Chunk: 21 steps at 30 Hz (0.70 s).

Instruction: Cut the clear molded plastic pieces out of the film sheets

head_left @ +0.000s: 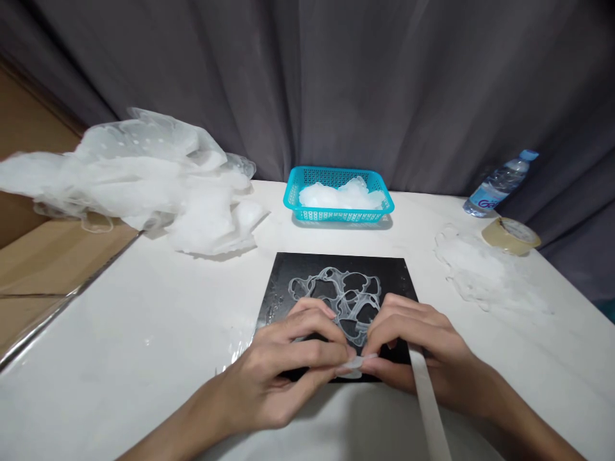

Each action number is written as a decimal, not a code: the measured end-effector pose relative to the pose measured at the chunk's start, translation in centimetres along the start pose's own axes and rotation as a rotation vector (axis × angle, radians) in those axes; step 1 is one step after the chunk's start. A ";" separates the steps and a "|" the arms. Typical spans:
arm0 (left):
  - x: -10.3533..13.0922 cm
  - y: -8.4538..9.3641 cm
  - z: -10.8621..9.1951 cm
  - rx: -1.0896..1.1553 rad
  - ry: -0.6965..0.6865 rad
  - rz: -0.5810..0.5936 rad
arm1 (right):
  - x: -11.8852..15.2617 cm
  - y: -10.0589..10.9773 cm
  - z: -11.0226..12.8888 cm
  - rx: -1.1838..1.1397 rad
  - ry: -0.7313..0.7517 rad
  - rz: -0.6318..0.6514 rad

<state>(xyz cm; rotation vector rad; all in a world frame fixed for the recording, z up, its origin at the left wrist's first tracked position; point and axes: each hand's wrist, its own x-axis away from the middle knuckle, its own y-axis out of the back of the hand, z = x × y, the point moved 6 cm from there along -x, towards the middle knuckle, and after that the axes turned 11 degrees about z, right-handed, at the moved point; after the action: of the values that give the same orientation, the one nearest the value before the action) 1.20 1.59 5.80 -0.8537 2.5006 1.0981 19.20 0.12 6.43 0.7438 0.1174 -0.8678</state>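
My left hand (293,365) and my right hand (423,339) meet at the near edge of a black board (276,272). Thumbs and fingers of both are closed in a pinch on a small white sheer piece (354,363). Just beyond the fingertips, a sheer white openwork piece (348,298) with curling outlines lies on the board; whether it joins the pinched piece is hidden by my hands. Beside my right palm, a flat pale strip (427,403) runs down toward me; I cannot tell if the hand holds it.
Behind the board stands a blue plastic basket (343,214) with white sheer pieces inside. White sheer material (158,173) is heaped at the left, near cardboard (57,256). On the right are a water bottle (497,186), a tape roll (510,235) and sheer scraps (485,269).
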 end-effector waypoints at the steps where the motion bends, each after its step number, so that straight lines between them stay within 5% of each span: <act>1: 0.0 0.0 0.0 -0.003 0.000 0.000 | 0.0 0.0 0.0 -0.002 -0.001 0.002; 14: -0.1 -0.3 0.7 0.145 0.081 -0.071 | 0.2 -0.2 -0.5 -0.040 -0.047 -0.014; 18: 0.3 -0.5 0.8 0.155 0.098 -0.053 | 0.2 -0.3 -0.3 -0.038 -0.058 -0.023; 21: 0.4 -0.6 1.6 0.094 0.235 0.032 | 0.1 0.7 -1.3 -0.017 -0.193 -0.023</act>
<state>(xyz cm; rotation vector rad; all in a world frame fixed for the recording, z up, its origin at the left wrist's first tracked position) 1.29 2.34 4.19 -0.9690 2.7410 0.9283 20.02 1.15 5.76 0.6402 -0.0379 -0.9547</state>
